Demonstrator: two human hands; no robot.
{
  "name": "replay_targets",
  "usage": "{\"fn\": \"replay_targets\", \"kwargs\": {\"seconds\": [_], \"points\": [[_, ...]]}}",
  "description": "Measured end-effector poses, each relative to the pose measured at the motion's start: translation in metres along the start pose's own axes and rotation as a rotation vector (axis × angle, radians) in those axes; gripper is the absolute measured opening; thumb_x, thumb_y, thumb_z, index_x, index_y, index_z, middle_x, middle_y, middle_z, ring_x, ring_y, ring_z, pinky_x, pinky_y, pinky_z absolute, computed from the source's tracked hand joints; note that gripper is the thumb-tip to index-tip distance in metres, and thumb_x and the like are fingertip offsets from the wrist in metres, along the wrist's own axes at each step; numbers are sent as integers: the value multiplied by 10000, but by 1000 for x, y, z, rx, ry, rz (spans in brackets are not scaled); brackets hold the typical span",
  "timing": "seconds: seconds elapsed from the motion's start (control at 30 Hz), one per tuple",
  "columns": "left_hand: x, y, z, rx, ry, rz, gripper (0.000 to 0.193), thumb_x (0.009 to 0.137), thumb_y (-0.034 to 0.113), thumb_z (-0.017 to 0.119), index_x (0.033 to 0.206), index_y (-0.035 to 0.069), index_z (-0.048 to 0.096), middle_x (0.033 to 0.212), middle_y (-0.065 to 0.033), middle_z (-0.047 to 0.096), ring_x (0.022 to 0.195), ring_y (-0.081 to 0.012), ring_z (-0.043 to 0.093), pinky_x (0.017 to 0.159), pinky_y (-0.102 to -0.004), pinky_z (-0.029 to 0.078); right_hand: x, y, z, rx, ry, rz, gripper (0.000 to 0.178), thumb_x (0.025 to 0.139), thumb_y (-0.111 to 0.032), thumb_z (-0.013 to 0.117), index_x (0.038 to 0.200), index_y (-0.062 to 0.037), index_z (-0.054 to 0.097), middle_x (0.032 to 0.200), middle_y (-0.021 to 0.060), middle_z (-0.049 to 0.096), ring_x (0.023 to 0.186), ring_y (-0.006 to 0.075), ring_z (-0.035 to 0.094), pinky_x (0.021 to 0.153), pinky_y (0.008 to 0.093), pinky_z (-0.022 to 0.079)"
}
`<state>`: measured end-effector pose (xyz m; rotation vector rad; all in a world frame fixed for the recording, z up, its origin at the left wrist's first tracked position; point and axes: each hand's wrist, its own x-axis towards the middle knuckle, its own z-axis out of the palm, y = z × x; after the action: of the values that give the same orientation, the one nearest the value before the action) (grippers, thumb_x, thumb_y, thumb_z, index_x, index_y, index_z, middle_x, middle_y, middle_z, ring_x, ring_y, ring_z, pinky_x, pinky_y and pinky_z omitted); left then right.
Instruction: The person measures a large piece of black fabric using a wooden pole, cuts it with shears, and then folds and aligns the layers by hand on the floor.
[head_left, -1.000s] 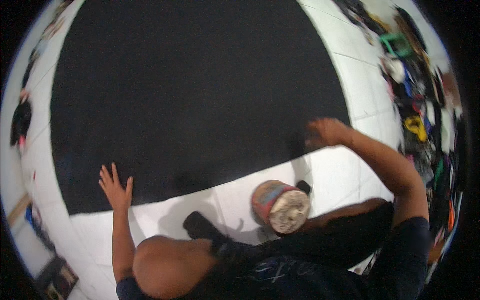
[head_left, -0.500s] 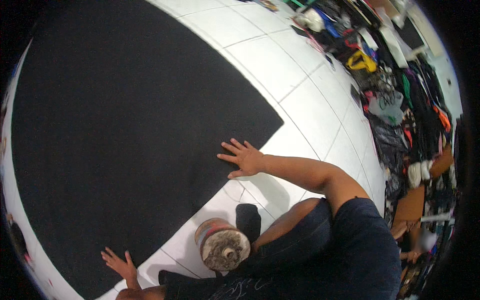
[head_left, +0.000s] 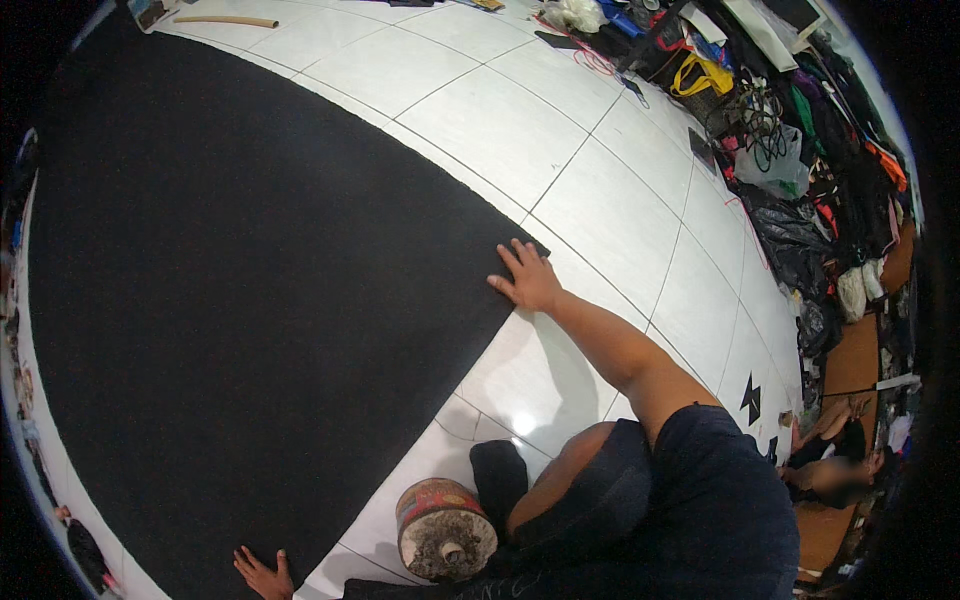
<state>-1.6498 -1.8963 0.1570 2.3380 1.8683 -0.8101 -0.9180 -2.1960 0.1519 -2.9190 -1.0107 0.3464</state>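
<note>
A large sheet of black fabric (head_left: 260, 270) lies flat over the white tiles. My right hand (head_left: 532, 277) rests on it close to its right corner, fingers spread and palm down. At the bottom, my left hand (head_left: 266, 574) presses on the near edge of the sheet with its fingers apart; its wrist is cut off by the picture's lower edge. Neither hand holds anything. Between my arms stands a round tin (head_left: 447, 530) with a grimy top and a small knob in the middle. Beside it is a dark, rounded flat piece (head_left: 498, 480) that I cannot identify.
White floor tiles (head_left: 610, 200) run along the sheet's right side. Piled bags, cables and clothes line the right, with a yellow bag (head_left: 697, 75) among them. Another person (head_left: 835, 470) is at the far right. A tan stick (head_left: 225, 21) lies beyond the sheet.
My right hand has slid right and away from me, nearer the sheet's corner. My left hand now sits lower in the picture. The view has shifted, showing the stick at the top.
</note>
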Motion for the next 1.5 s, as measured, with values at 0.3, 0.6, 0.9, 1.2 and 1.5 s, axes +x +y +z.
{"fn": "replay_targets", "kwargs": {"seconds": [0.3,0.6,0.9,1.2,1.5], "points": [[-9,-4,-28,-549,9,207,1063,704,423,805,1523,84,218,1543,-298,140,1381,-487,265,1115,-567,274,44,20,-7,117,-7,132,682,910,-604,495,1382,-112,488,1409,174,475,1326,375,418,1031,561,383],[-33,0,-8,-444,100,331,1062,624,512,853,1493,160,354,1558,-262,189,1410,-468,249,1125,-572,251,-102,-181,-66,357,-299,-575,558,842,-167,727,1347,-72,509,1198,157,576,959,276,619,848,390,525],[-44,-5,6,-470,134,330,945,690,538,794,1473,174,411,1567,-228,218,1448,-441,195,1117,-645,181,-231,-262,-76,-72,-1036,-1591,472,845,-401,655,1235,-168,529,831,110,658,766,295,691,599,436,553],[-39,-28,48,-488,396,91,846,913,550,547,1509,19,263,1570,-279,146,1455,-455,125,1166,-568,92,-256,-269,-89,-94,-728,-1629,359,820,-428,680,897,-109,535,665,93,625,586,298,662,494,429,536],[-48,-27,57,-512,392,164,916,874,559,577,1506,-14,243,1565,-310,114,1458,-465,95,1170,-567,55,-216,-306,-121,130,-332,-1434,353,748,-378,756,730,-89,554,564,88,593,508,276,633,452,396,503]]}}
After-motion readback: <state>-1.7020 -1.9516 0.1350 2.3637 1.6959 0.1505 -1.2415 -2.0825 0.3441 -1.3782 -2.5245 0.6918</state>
